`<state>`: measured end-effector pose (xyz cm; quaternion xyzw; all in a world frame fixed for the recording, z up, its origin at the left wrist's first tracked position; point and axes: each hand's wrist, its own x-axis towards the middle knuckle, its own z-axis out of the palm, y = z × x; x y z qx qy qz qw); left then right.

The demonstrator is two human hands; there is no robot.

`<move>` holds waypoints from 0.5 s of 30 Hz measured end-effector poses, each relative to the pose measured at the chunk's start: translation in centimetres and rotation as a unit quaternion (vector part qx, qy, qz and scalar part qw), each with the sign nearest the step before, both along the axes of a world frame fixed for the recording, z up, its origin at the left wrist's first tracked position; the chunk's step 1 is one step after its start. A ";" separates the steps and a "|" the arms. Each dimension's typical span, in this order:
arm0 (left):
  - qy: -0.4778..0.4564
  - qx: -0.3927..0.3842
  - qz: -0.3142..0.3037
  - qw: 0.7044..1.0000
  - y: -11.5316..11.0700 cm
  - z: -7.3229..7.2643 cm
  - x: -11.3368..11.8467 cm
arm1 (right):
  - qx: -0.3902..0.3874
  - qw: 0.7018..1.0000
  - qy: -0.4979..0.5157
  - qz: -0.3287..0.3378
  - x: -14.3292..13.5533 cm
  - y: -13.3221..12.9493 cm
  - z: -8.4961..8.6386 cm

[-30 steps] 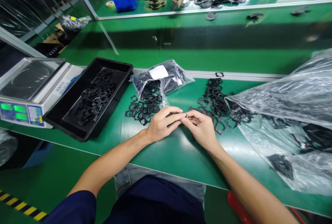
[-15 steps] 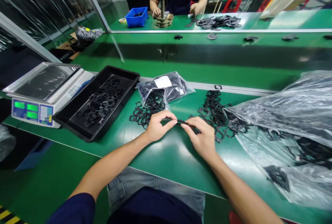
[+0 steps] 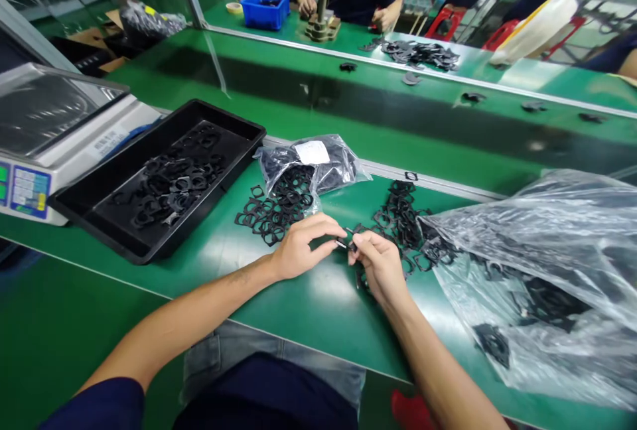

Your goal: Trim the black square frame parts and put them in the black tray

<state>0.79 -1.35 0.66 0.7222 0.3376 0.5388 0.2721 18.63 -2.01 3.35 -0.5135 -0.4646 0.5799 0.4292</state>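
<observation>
My left hand (image 3: 304, 244) pinches a small dark part (image 3: 341, 243) between thumb and fingertips. My right hand (image 3: 381, 261) is closed on the same small part from the other side, its fingers curled. The fingertips partly hide it. Behind my left hand lies a pile of black ring-shaped pieces (image 3: 271, 214), in front of a clear bag of black pieces (image 3: 331, 161) with a white label. Another pile of black pieces (image 3: 401, 214) lies beyond my right hand, reaching to a large open plastic bag (image 3: 542, 217).
On the left, a black tray (image 3: 219, 181) holds black pieces beside a scale (image 3: 30, 178). Across the green belt (image 3: 279, 91), a person sits near a blue bin (image 3: 266, 15), a press stand (image 3: 322, 28) and dark parts (image 3: 423, 55).
The view has shifted and tilted. My right fingers have curled inward around the small part, which is now turned at an angle. Dark parts on the belt have moved slightly.
</observation>
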 end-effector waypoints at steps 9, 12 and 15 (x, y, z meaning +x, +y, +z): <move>-0.005 0.003 0.048 0.999 0.5 -0.2 -0.2 | 0.179 0.975 -0.132 -0.027 0.2 -0.3 -0.5; -0.011 -0.003 0.050 0.999 0.4 -0.1 -0.1 | 0.258 0.949 -0.181 0.014 0.2 -0.7 -0.1; -0.012 -0.018 0.054 0.998 0.2 0.0 0.0 | 0.253 0.950 -0.183 0.018 0.1 -1.0 0.0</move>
